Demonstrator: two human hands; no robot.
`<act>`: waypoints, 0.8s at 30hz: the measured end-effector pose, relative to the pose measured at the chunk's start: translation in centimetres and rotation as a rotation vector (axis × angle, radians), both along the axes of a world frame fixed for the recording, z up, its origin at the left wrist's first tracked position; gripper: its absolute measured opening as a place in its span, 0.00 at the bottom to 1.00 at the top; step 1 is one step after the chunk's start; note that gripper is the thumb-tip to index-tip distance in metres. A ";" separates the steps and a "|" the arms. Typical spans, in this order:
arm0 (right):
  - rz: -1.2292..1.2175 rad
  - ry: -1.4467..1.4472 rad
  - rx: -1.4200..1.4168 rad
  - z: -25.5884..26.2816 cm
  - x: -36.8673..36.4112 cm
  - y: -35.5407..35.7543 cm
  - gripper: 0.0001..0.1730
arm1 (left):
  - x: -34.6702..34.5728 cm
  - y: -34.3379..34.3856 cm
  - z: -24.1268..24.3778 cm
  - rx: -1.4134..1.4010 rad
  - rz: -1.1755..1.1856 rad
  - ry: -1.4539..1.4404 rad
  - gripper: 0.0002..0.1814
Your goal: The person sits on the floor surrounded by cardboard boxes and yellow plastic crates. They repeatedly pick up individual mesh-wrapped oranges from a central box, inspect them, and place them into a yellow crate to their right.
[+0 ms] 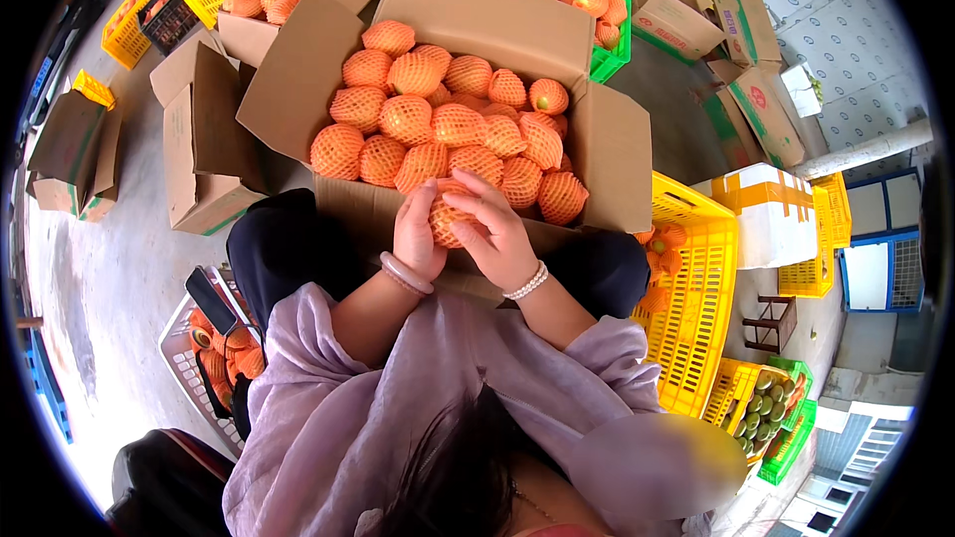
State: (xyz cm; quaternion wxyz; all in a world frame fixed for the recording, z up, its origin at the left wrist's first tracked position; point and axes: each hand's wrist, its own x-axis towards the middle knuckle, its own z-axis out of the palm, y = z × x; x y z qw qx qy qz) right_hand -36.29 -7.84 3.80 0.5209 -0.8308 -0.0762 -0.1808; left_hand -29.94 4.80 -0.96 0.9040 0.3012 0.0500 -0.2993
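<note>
Between my two hands is a round fruit in an orange foam net (450, 222), held above the near edge of an open cardboard box. My left hand (419, 233) cups it from the left, and a pale bangle sits on that wrist. From the right, the fingers of my right hand (489, 227) curl over its top; a beaded bracelet circles that wrist. The cardboard box (485, 4) stands before my knees with its flaps spread. Inside, many netted fruits (406, 119) are heaped close to the rim. What lies under the held fruit is hidden.
A yellow crate (690, 298) with netted fruits stands at my right, a white basket (190, 358) with more at my left. Beyond the box are a green crate (619, 37) of netted fruits and another filled carton (250, 37). An open carton (213, 142) stands left.
</note>
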 end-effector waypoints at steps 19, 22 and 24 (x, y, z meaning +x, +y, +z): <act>-0.673 0.343 -0.105 0.0 4.7 -18.5 0.40 | 0.1 -0.4 1.5 0.494 -0.162 -0.600 0.21; -0.618 0.501 -0.050 -1.1 6.0 -18.3 0.38 | 0.3 -0.4 1.4 0.491 -0.149 -0.604 0.20; -0.735 0.631 -0.394 -1.3 7.2 -17.8 0.38 | 0.3 -0.4 1.5 0.507 -0.148 -0.632 0.19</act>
